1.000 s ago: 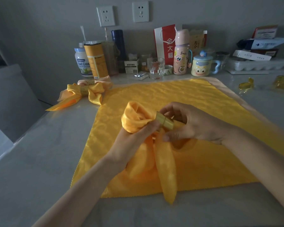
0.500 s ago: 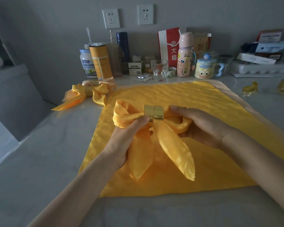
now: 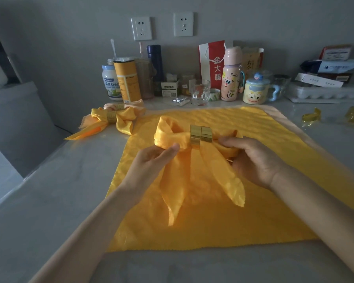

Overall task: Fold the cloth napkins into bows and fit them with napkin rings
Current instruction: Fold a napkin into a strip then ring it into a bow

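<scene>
A yellow napkin bow (image 3: 200, 170) is held up over a flat yellow napkin (image 3: 253, 201) spread on the grey counter. A gold napkin ring (image 3: 201, 135) sits around the bow's middle, with two tails hanging down. My left hand (image 3: 151, 160) pinches the bow's left loop. My right hand (image 3: 255, 160) grips the right loop, which it partly hides. Two finished bows (image 3: 112, 119) with gold rings lie at the back left, one yellow and a paler one behind it.
Along the wall stand jars, a yellow can (image 3: 127, 80), a glass (image 3: 200, 91), a pink bottle (image 3: 231, 74), a face mug (image 3: 255, 91) and an egg tray (image 3: 323, 92). Loose gold rings (image 3: 312, 117) lie at the right. The counter edge drops at the left.
The bow turned from bunched to spread level, its ring now facing me at the middle. My right hand left the ring and took the right loop; the tails hang straight.
</scene>
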